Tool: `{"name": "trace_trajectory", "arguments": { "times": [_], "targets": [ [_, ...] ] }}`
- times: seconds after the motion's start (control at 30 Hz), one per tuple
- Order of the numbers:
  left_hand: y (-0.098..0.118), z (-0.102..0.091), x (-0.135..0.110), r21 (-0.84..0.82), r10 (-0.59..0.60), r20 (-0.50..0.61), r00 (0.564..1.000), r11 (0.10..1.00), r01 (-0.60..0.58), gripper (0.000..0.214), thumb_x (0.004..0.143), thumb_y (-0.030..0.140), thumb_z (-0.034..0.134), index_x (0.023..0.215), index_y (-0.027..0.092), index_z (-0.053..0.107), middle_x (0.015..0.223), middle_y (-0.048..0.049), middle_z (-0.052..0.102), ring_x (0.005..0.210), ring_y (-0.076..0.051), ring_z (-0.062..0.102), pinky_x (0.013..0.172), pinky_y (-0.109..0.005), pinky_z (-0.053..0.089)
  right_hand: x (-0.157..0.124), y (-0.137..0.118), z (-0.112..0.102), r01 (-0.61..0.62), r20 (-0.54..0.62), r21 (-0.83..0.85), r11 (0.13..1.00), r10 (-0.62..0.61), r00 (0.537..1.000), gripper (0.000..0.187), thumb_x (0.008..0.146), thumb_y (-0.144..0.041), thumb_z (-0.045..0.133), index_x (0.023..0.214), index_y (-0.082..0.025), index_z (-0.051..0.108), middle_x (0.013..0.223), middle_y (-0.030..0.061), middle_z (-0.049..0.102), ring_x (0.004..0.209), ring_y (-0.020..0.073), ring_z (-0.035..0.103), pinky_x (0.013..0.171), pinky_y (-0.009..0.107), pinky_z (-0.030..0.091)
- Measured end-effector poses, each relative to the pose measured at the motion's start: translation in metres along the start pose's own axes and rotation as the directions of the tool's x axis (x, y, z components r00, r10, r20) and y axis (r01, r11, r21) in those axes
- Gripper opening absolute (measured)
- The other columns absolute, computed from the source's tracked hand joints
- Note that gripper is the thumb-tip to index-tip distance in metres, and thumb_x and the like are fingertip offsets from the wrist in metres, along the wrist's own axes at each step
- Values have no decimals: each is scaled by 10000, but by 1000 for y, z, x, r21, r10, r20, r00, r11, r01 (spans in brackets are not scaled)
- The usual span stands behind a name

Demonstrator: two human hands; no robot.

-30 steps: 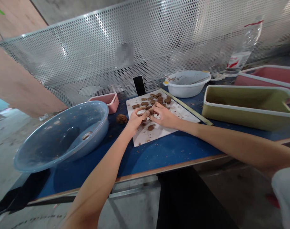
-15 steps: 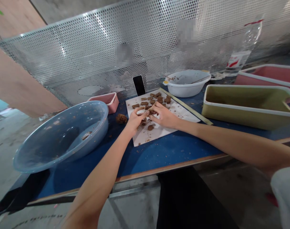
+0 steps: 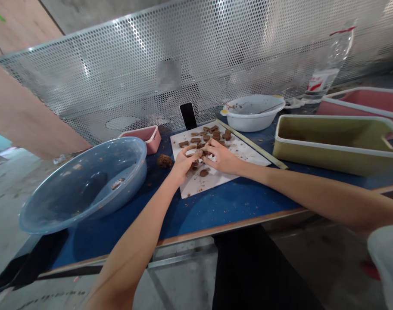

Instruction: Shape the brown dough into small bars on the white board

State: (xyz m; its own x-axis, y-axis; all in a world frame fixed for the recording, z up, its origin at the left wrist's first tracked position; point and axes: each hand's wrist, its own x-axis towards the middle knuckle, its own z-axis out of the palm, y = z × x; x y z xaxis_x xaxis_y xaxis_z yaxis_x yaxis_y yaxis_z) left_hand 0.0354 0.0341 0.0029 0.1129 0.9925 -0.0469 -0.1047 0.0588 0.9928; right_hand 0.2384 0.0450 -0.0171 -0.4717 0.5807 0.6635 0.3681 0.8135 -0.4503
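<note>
Over a white board [image 3: 194,190], my left hand [image 3: 182,161] and my right hand [image 3: 220,157] meet at the fingertips. Both pinch a small brown clay-like piece [image 3: 203,151], mostly covered by the fingers. Several similar brown pieces [image 3: 212,129], some shaped like short bars, lie on the far half of the board. Close below the hands is a rounded brown piece [image 3: 204,172], with crumbs around it. A rough brown lump [image 3: 164,161] sits on the blue table [image 3: 212,211], left of my left hand.
A large blue basin [image 3: 86,185] stands at left, a small pink box [image 3: 153,140] behind it. A phone [image 3: 188,115] leans on the perforated metal screen [image 3: 125,77]. A yellowish strip [image 3: 251,144] borders the board. To the right are a white basin [image 3: 253,118], green bin [image 3: 332,157], pink bin [image 3: 364,101] and bottle [image 3: 329,64].
Both hands stay in almost the same place, fingertips still together on the brown piece. The things on the table have not visibly moved.
</note>
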Motion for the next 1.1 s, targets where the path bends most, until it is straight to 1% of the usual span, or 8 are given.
{"name": "trace_trajectory", "arguments": {
  "times": [0.1,0.23,0.33,0.63,0.8,0.97,1.1],
  "targets": [
    [1,0,-1,2,-11,-1,1000,1000,11,837,542,421,1101,1232,205,679,762,21,703,549,-102,561,496,-236,358,0,1,1,8,-2,-6,1000,-8,1000,163,1027,-302,625,1152,-211,680,1147,111,611,1080,278,661,1032,527,601],
    [2,1,-2,10,-7,-5,1000,1000,7,797,579,416,1087,1233,196,686,770,18,702,539,-88,534,512,-242,364,0,3,3,16,-10,-17,1000,-16,1000,195,1031,-315,618,1169,-195,685,1150,117,614,1078,281,665,1035,522,597],
    [2,2,-2,-2,-4,0,1000,1000,4,794,577,401,1089,1228,191,685,754,22,693,541,-88,526,518,-246,363,-1,3,3,8,-14,-26,1000,-8,1000,194,1021,-304,625,1173,-200,688,1151,113,617,1073,278,665,1031,515,598],
    [0,2,-2,-15,7,1,1000,1000,-7,756,592,378,1080,1209,193,684,776,10,708,560,-97,547,542,-251,361,-1,2,3,7,-10,-25,1000,-7,1000,193,1017,-286,622,1175,-198,689,1143,109,625,1060,272,666,1011,503,600],
    [2,3,-3,-24,5,3,1000,1000,-5,749,587,366,1082,1197,186,686,777,8,710,564,-98,551,544,-255,370,-1,4,4,6,-15,-25,1000,-7,1000,201,1017,-296,622,1171,-190,696,1148,113,619,1071,273,668,1016,491,598],
    [2,3,-2,-24,2,-1,1000,1000,-2,751,567,345,1088,1185,188,692,755,17,702,552,-95,542,539,-252,364,-1,0,2,1,-19,-29,1000,-2,1000,186,1017,-293,623,1166,-205,689,1137,103,614,1059,267,667,1007,490,603],
    [0,3,-1,-22,12,-6,1000,1000,-12,734,591,370,1084,1193,188,706,761,7,710,562,-99,550,541,-248,368,-1,-3,1,-11,-26,-32,999,11,1000,191,1036,-304,606,1175,-202,690,1117,102,612,1057,267,667,999,487,605]
  ]
}}
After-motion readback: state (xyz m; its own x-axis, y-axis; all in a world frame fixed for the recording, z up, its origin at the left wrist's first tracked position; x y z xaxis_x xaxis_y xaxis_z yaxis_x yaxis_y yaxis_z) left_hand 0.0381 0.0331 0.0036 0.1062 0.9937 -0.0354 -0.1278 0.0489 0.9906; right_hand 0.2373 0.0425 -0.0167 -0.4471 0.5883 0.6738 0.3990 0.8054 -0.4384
